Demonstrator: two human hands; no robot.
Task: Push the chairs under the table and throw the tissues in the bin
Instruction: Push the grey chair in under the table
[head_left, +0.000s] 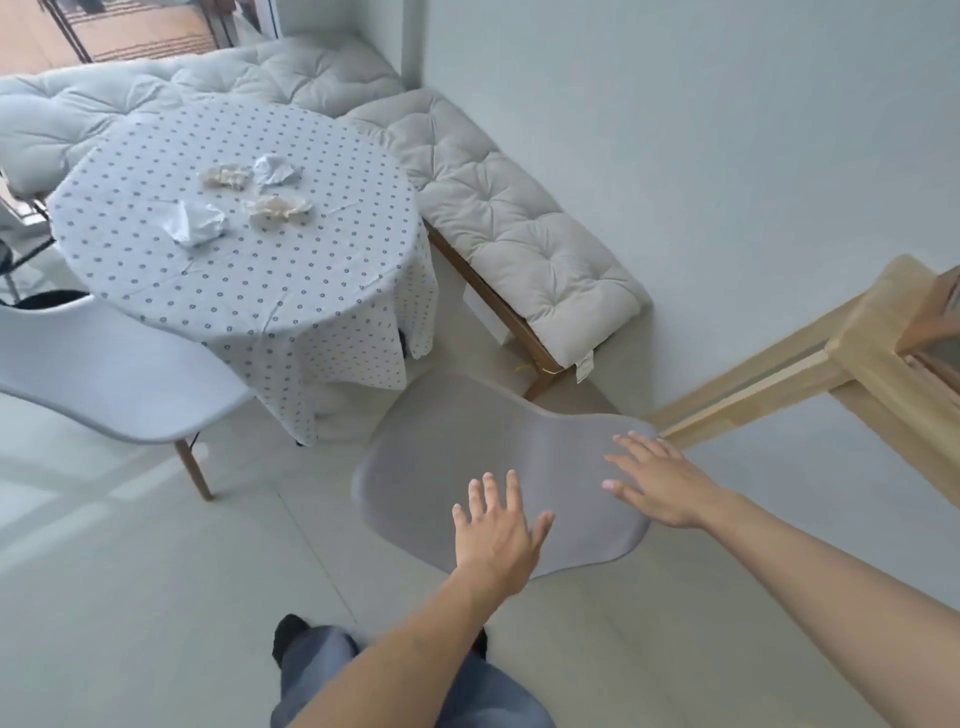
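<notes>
A round table (291, 291) under a dotted white cloth carries several crumpled tissues: a white one (200, 222), another white one (275, 170), and two cream ones (278, 208) (224, 175). A grey shell chair (467, 457) stands pulled out in front of the table, right below me. My left hand (498, 535) hovers open over its near edge, fingers spread. Over the chair's right side my right hand (657, 480) is also open. A second pale chair (104, 369) stands at the table's left, pulled out. No bin is in view.
A cushioned corner bench (519, 218) runs behind and to the right of the table, along the white wall. A light wooden frame (841, 358) juts in at the right. My legs and a dark shoe (291, 634) stand on pale floor tiles.
</notes>
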